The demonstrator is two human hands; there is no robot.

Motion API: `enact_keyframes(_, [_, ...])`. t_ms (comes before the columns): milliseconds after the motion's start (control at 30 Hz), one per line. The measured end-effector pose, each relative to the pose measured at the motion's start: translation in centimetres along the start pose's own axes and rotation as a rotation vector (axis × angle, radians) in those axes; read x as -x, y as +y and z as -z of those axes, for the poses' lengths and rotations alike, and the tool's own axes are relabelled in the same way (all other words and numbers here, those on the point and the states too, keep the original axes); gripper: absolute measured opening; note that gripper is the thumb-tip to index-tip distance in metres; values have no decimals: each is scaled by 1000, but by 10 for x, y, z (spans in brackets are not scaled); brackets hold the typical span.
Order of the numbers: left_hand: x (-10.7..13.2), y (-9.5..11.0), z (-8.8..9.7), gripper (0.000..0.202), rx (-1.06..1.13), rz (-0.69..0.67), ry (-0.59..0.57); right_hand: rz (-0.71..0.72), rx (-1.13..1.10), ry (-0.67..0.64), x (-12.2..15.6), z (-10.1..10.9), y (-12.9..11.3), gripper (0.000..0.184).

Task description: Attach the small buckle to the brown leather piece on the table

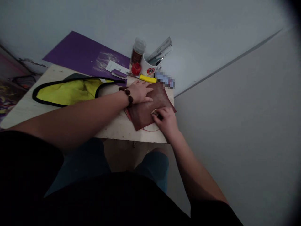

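Our left hand flat, fingers spread, pinning brown leather mid-frame on bench; right hand fingers pinched round small tool (marking, we reckon). Next needs steady hold-down.

A dark reddish-brown leather sheet is seen on the pale wood desk, beside a yellow cloth edged in black. A purple sheet, a yellow-handled knife and a white mug with a red and black round logo are shown behind. Dark brown beads are worn at the wrist.
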State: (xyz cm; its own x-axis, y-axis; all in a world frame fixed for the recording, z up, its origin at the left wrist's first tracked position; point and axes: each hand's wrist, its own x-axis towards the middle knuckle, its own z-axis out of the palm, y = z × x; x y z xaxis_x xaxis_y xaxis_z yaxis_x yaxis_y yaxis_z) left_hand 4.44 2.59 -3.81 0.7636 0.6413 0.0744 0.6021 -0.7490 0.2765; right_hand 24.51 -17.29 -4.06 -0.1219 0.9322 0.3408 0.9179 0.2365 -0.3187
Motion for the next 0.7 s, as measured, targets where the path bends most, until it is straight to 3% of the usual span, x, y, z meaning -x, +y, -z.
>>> enact_keyframes(100, [0,0,1,75,-10,3,-8,-138,66,59,-4,4,5,18])
enact_keyframes(267, [0,1,0,78,-28,3,-13,68,-30,-90,-2,0,-8,24])
enact_keyframes(400, [-1,0,0,77,-11,9,-14,-146,70,37,-6,5,15,19])
enact_keyframes(467, [-1,0,0,77,-8,10,-17,-172,72,66,-7,4,18,17])
enact_keyframes(600, [0,0,0,76,3,-3,-5,23,-37,-39,1,-6,-19,22])
enact_keyframes(700, [0,0,0,76,0,-5,-2,51,-42,-87,6,-8,-43,22])
